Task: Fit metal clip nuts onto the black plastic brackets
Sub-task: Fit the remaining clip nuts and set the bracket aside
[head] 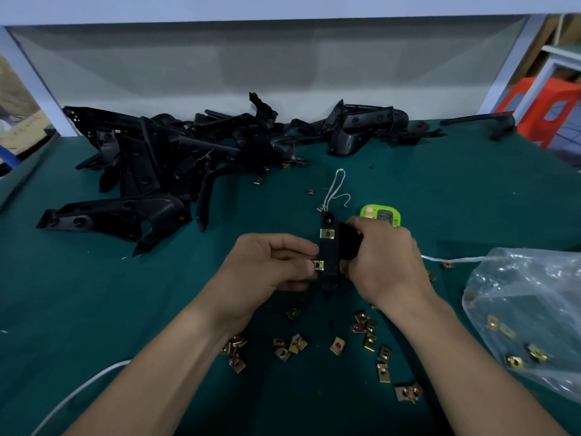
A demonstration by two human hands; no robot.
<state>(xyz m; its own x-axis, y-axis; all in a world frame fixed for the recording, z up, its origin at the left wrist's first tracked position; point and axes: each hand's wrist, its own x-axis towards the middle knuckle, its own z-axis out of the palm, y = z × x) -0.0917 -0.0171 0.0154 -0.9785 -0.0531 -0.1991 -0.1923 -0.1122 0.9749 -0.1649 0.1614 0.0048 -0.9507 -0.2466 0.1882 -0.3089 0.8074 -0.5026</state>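
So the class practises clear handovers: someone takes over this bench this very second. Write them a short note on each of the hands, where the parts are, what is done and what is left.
Left hand: pinches the lower clip nut at the held bracket's left edge; not clearly seated.
Right hand: grips that bracket from the right.
Done: the upper clip nut sits on the bracket.
Parts: loose clip nuts on the green mat, more in the plastic bag at right; pile of brackets at the back.
Left: seat the lower clip nut; the pile probably needs nuts too.
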